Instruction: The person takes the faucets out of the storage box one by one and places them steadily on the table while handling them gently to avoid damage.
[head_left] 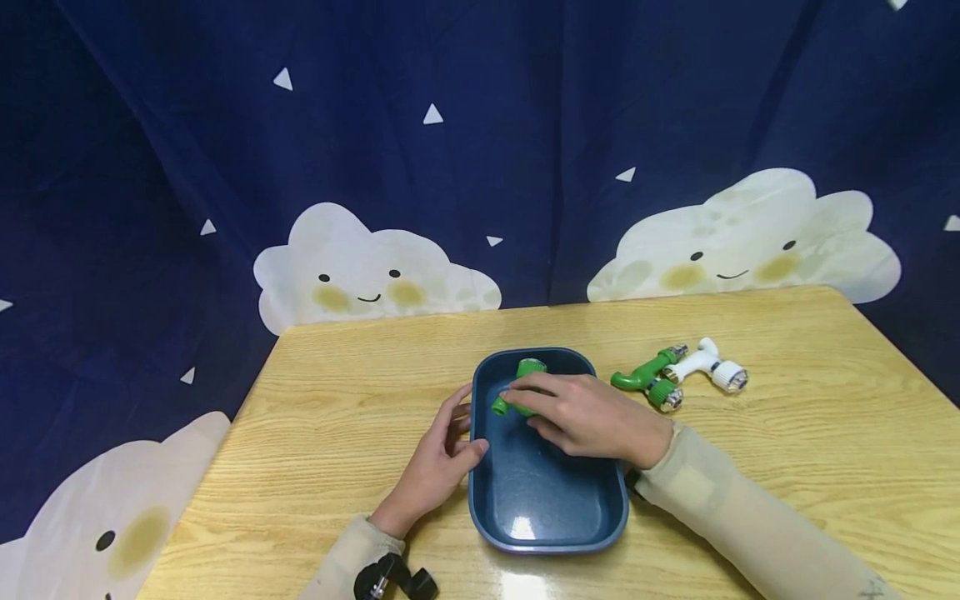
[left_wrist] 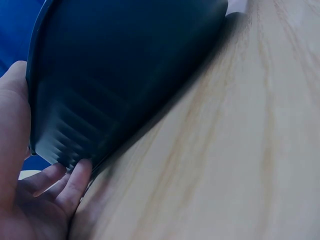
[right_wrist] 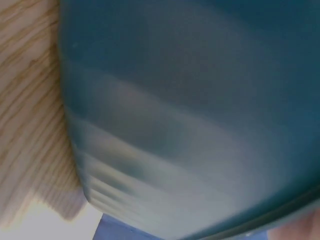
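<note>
A deep blue plastic tray (head_left: 547, 492) stands on the wooden table. My left hand (head_left: 438, 458) holds its left side, thumb at the rim and fingers along the outer wall; in the left wrist view the fingertips (left_wrist: 79, 182) touch the wall low down. Over the far half of the tray, my right hand (head_left: 585, 415) grips a green plastic faucet (head_left: 531, 366) inside it. The faucet's handle and spout end show, while the fingers hide its middle. The right wrist view holds mostly the tray's outer wall (right_wrist: 150, 125), blurred.
To the right of the tray, a second green faucet (head_left: 647, 377) lies on the table (head_left: 360, 383), close against a white faucet (head_left: 701, 362). Behind the table hangs a dark blue curtain (head_left: 510, 150) with clouds and small white triangles.
</note>
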